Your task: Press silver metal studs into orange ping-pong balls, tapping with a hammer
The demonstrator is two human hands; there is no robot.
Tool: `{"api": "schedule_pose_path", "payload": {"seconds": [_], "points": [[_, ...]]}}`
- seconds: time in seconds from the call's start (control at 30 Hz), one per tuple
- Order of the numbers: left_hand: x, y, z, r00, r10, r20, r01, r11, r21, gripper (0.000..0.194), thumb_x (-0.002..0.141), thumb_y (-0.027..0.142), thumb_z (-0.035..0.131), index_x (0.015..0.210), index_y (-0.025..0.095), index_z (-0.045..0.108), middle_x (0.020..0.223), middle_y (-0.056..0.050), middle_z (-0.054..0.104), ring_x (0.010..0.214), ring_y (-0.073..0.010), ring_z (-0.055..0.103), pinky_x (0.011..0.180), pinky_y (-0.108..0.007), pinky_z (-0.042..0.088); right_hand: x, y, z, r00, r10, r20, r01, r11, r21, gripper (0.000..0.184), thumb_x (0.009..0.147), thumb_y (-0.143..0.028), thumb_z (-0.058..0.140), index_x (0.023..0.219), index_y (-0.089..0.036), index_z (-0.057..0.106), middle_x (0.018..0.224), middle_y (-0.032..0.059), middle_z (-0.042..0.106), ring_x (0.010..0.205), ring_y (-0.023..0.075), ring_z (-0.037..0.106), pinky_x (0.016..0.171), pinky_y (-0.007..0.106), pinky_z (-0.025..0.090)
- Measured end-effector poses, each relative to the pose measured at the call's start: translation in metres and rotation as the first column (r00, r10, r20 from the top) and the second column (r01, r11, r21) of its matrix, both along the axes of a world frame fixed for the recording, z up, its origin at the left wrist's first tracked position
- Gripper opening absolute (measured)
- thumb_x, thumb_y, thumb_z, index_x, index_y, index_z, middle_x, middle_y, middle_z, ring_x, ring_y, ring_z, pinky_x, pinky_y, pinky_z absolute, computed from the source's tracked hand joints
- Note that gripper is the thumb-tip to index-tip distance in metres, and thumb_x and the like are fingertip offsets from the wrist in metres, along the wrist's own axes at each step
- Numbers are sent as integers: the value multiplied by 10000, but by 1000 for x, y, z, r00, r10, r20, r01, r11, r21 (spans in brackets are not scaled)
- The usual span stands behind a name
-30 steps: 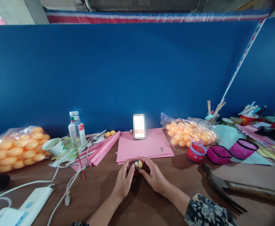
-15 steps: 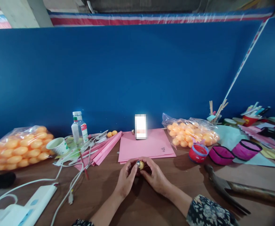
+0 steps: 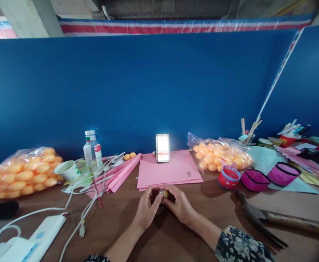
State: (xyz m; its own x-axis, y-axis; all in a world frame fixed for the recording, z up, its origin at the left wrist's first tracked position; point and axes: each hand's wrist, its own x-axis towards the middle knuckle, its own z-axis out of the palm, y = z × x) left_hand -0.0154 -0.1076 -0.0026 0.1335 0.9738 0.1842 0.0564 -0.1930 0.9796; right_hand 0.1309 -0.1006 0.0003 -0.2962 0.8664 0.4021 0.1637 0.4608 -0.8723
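Observation:
Between my hands is a small round silver-and-yellow object (image 3: 165, 194), partly hidden by my fingers; its exact kind does not show. My left hand (image 3: 148, 208) is closed on its left side, thumb pressed against the silver part. From the right, my right hand (image 3: 181, 206) curls round the yellow part, thumb below and fingers above. Both hands are just above the brown table (image 3: 164, 240), in front of a stack of pink paper sheets (image 3: 167, 174). Several tiny dark pieces (image 3: 188, 174) lie on the top sheet.
Bags of orange balls stand left (image 3: 25, 176) and right (image 3: 214, 156). A hammer (image 3: 260, 214) lies beside my right forearm. White cables (image 3: 84, 211), a power strip (image 3: 43, 236), a paper cup (image 3: 66, 170) and a glass bottle (image 3: 91, 153) are at left. A blue partition (image 3: 154, 83) closes the back.
My hands have shifted slightly and the fingers cover more of the small round object. The view has tilted a little; the table things stay in place.

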Motion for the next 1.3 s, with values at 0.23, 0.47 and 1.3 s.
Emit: {"api": "schedule_pose_path", "payload": {"seconds": [0.23,0.47,1.3], "points": [[-2,2,1,999,41,21,-40,998,-40,283,742,380,556,924,165,536,880,-57,632,840,-189,601,756,-307,478,1,-4,1,1000,-6,1,6,1000,-1,461,662,-100,646,1095,-224,549,1071,51,604,991,205,551,889,349,427],[-2,1,1,999,10,33,-9,999,-43,285,759,382,538,946,167,540,903,-65,645,836,-193,615,734,-307,491,0,-2,1,1000,10,-22,-10,1000,-3,412,677,-82,631,1058,-228,577,1042,42,615,987,194,553,899,339,423],[-6,6,-11,997,34,-69,-33,999,24,393,785,332,525,1141,166,526,1132,-88,603,1034,-231,562,893,-363,447,3,5,-10,987,-86,-139,74,993,-90,268,778,-176,555,1036,-228,606,1000,46,640,933,189,581,846,326,455]]}}
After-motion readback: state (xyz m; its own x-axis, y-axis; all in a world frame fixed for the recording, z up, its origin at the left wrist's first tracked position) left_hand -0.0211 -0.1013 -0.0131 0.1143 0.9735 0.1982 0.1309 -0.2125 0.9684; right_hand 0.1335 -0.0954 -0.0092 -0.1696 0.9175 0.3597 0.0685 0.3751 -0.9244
